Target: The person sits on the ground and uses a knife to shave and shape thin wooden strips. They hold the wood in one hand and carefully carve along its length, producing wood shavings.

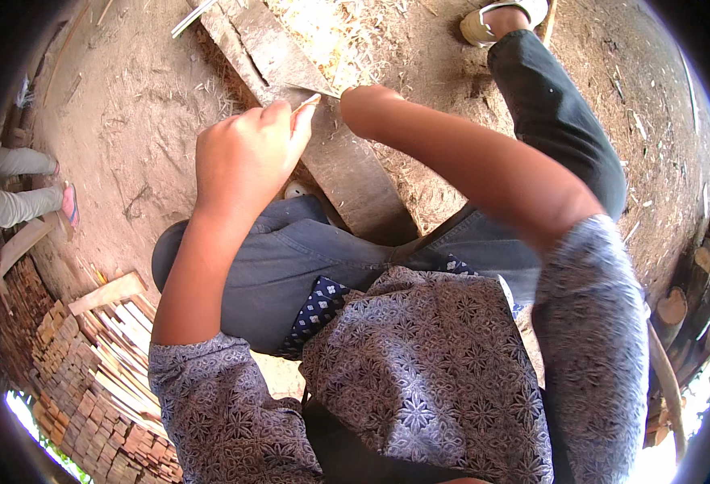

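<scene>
My left hand (243,149) is closed, pinching a small slip of pale wood (307,102) that sticks out past the thumb and forefinger. Just to its right, my right hand (369,111) is closed on a thin blade (316,89), probably a knife, whose tip points left toward the wood slip. The blade's handle is hidden in the fist. Both hands are above a thick wooden plank (355,181) that runs from the far left to between my legs. A dark crack splits its far part.
Shavings (331,40) lie bright on the dirt floor beyond the plank. Pale sticks (192,18) rest at its far end. Stacked wood pieces (89,403) and long strips (129,343) fill the near left. Logs (673,306) lie at right. Another person's legs (20,189) stand far left.
</scene>
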`<action>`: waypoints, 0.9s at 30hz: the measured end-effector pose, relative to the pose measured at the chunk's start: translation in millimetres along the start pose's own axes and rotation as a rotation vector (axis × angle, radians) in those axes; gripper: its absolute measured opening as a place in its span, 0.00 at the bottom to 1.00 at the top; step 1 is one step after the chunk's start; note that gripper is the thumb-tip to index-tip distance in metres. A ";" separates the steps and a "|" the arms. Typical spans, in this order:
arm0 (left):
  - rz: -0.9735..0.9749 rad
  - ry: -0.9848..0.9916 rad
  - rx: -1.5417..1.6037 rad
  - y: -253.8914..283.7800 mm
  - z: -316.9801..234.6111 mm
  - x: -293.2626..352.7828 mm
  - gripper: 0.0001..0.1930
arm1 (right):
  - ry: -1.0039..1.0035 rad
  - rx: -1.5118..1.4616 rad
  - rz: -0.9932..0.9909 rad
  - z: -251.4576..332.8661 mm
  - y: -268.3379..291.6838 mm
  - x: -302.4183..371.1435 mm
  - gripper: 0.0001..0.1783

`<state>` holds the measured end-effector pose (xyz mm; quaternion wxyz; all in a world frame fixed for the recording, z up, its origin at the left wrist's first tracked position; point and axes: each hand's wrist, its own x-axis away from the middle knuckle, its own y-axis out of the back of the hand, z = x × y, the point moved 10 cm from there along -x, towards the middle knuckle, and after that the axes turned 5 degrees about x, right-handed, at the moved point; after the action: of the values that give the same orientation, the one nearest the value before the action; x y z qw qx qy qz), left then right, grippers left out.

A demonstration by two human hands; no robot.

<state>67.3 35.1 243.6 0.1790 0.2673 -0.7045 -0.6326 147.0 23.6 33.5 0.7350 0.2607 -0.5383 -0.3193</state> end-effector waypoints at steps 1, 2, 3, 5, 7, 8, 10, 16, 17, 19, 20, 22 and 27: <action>-0.010 -0.004 -0.008 -2.4 -0.9 -1.0 0.17 | -0.040 -0.016 -0.004 -6.7 -9.9 -10.0 0.16; -0.014 -0.001 -0.022 -5.3 0.2 0.9 0.17 | -0.081 -0.055 -0.065 -10.6 -18.2 -19.1 0.15; -0.016 0.010 -0.037 -6.7 0.9 1.5 0.17 | -0.056 -0.052 -0.019 -11.4 -15.9 -14.0 0.15; -0.001 0.035 -0.063 1.0 -0.8 3.6 0.17 | 0.024 -0.041 0.064 -6.6 -2.7 4.2 0.16; 0.001 0.034 -0.056 0.1 -1.9 4.4 0.17 | 0.101 0.030 0.011 -5.8 3.5 15.4 0.16; -0.008 0.025 -0.053 0.2 -2.5 4.5 0.17 | 0.085 -0.014 -0.040 -13.1 6.8 25.1 0.16; -0.016 0.020 -0.058 1.5 -1.2 10.1 0.17 | 0.106 -0.064 -0.101 3.1 34.0 62.5 0.17; -0.024 -0.038 -0.006 -2.9 -3.1 13.5 0.16 | 0.119 -0.075 -0.124 12.3 48.9 88.9 0.16; -0.039 -0.035 -0.004 -2.0 -1.9 14.8 0.16 | 0.098 -0.086 -0.129 12.9 46.2 82.0 0.15; -0.063 -0.078 0.009 -1.3 -6.7 15.8 0.16 | 0.078 -0.030 -0.053 7.8 27.0 59.6 0.14; -0.070 -0.120 0.019 -2.0 -14.0 16.3 0.16 | 0.083 0.035 0.030 -0.4 8.5 36.9 0.13; -0.086 -0.182 0.019 -1.2 -24.1 14.9 0.16 | 0.082 0.113 0.109 -7.6 -14.7 11.2 0.14; -0.106 -0.129 0.020 1.7 -17.7 9.8 0.16 | -0.026 -0.062 -0.016 -23.9 -4.7 4.8 0.15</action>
<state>69.7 15.2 246.9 0.0968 0.2646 -0.7058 -0.6500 170.1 17.9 26.2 0.7331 0.2377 -0.5357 -0.3450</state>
